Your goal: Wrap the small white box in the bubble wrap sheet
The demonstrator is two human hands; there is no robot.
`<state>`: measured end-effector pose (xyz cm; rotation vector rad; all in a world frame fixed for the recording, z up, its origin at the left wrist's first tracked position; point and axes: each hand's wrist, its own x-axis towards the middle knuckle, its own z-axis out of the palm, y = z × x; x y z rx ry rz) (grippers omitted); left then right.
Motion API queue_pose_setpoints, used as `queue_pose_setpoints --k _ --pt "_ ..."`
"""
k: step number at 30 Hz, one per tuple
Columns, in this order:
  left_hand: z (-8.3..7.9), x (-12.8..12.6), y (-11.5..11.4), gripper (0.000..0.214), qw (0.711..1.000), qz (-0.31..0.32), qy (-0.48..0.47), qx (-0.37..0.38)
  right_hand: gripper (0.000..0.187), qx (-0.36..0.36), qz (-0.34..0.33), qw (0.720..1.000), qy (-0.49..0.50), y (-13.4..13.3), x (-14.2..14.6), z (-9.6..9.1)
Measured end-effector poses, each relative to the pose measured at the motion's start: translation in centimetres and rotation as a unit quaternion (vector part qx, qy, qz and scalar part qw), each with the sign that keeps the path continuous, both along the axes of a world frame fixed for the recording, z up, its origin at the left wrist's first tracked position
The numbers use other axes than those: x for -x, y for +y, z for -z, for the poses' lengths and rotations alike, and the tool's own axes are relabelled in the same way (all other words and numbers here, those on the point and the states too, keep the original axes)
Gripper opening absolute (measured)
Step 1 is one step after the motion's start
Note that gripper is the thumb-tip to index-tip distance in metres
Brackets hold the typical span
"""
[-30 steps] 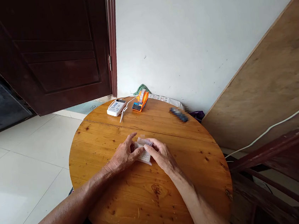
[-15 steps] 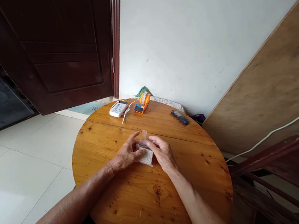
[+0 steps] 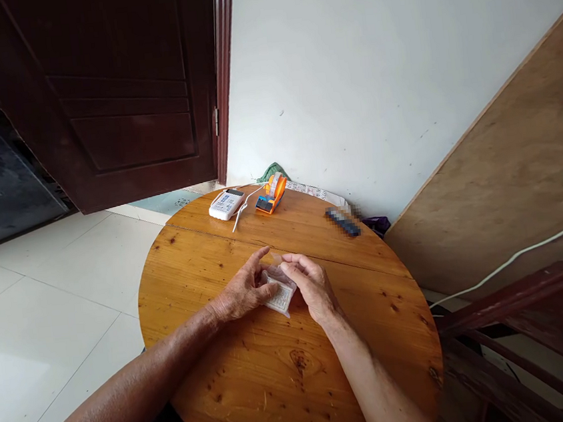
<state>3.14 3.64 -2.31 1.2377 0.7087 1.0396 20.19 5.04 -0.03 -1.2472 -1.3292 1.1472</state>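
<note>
A small clear plastic packet [image 3: 281, 295] with a white printed face lies on the round wooden table [image 3: 279, 379], between my two hands. My left hand [image 3: 242, 289] rests on its left side, thumb and fingers pinched on the packet's edge. My right hand [image 3: 310, 284] covers its right side, fingers curled and pinching the top edge near a strip of clear tape. Part of the packet is hidden under both hands.
At the table's far edge sit a white device [image 3: 226, 203] with a white cord, an orange tape dispenser [image 3: 270, 195] and a dark flat object [image 3: 343, 222]. A dark door [image 3: 98, 96] stands open at left. A wooden board [image 3: 511, 153] leans at right, a white cable across it.
The upright strip of tape seen half a second ago has been brought down onto the packet. My fingers have shifted along its top edge. The camera has moved slightly.
</note>
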Motion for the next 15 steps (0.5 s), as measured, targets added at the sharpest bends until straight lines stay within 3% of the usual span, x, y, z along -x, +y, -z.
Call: queue_pose_setpoints --k 6,15 --pt "-0.56 0.04 -0.44 0.096 1.0 -0.006 0.028 -0.009 0.033 0.021 -0.015 0.999 0.042 0.09 0.26 -0.94" --pt "0.34 0.17 -0.23 0.083 0.999 -0.016 0.037 -0.023 0.025 0.018 0.063 0.993 0.102 0.09 0.4 -0.57"
